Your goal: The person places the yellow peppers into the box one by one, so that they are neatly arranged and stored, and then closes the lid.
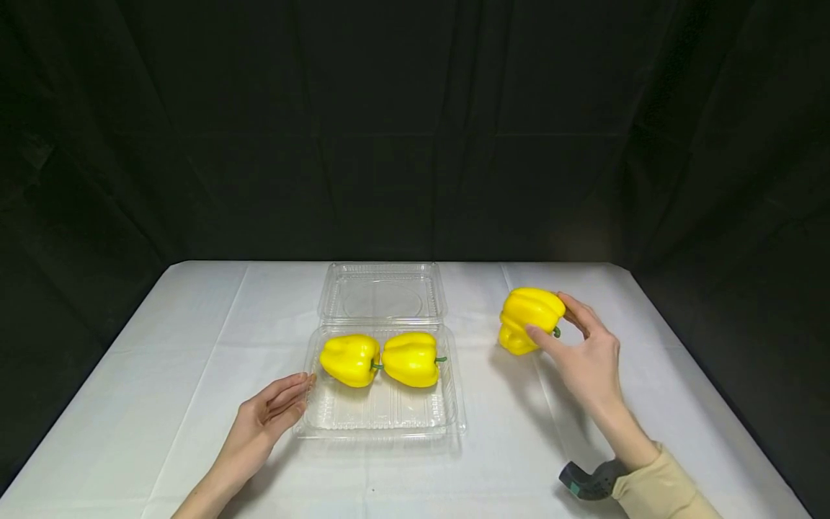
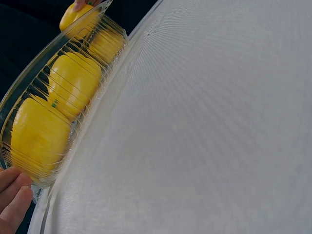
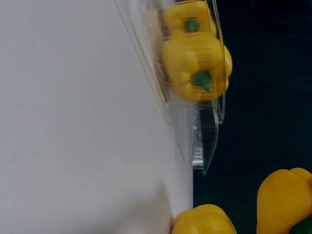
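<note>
I read the left hand [image 1: 262,414] at far left: fingers relaxed and nearly straight, tips touching the left side of the clear tray [image 1: 376,418]. In the tray's rear half lie the left pepper [image 1: 350,359] and, just beside it, the middle pepper [image 1: 410,359], stems pointing right. The unfolded lid [image 1: 382,295] extends behind. Further right, the lower pepper [image 1: 516,342] rests on the table [image 1: 415,483], partly covered by the held pepper [image 1: 532,306], which the right hand [image 1: 586,360] pinches between thumb and fingers near its stem.
</note>
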A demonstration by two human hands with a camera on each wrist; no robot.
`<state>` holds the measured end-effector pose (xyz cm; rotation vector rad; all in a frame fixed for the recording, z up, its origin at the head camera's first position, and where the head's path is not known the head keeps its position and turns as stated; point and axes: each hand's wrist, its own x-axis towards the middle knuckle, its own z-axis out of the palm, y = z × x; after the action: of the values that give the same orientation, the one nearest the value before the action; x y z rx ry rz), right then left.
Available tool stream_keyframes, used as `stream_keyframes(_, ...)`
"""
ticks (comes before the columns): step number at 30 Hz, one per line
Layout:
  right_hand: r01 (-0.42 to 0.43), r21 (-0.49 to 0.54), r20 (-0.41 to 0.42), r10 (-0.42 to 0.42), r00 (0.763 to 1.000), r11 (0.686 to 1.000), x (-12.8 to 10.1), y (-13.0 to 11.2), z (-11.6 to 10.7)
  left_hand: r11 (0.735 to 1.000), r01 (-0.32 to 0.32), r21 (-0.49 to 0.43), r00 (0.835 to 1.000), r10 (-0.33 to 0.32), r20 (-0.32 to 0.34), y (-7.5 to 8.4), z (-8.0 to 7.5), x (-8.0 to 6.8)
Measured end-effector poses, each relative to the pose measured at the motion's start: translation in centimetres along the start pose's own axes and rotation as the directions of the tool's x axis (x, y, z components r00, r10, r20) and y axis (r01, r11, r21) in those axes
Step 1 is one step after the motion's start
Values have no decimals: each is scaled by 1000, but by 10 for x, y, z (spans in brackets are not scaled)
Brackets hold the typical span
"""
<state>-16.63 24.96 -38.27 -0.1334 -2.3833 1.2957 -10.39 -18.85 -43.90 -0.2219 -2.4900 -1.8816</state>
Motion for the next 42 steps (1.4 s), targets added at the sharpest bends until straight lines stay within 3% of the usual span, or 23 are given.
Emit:
stream_keyframes(25, 99, 32, 87, -101, 991, 995, -17, -12, 13, 1000, -4, 1, 1000, 4, 2, 1, 0, 0)
stream_keyframes(42, 136, 64, 94, -142, 985, 989, -23, -16, 21, 999, -35, 5, 999, 35, 6, 2, 0, 0)
